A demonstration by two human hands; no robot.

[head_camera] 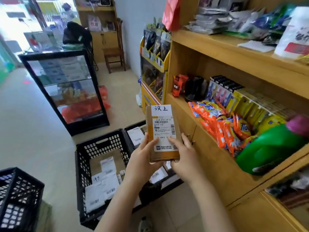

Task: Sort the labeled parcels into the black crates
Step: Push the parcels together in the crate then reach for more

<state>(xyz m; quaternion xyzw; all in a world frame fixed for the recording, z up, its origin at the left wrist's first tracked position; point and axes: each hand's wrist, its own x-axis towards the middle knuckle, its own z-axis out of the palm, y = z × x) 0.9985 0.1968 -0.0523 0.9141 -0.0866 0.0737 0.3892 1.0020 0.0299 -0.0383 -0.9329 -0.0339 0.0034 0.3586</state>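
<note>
Brown parcel [162,133] upright above the black crate [100,141]; I see left hand [142,158] and right hand [185,159] gripping its lower end, thumbs on its label [164,127].

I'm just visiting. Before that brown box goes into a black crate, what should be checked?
1. Grip: left hand and right hand both hold the brown parcel by its lower end: ok.
2. Handwritten label faces the camera, legible: ok.
3. Matching crate: nearest black crate shows no destination mark: cannot tell.
4. Room in it: parcels lie low inside: ok.
5. Way down to that crate unobstructed: ok.
</note>
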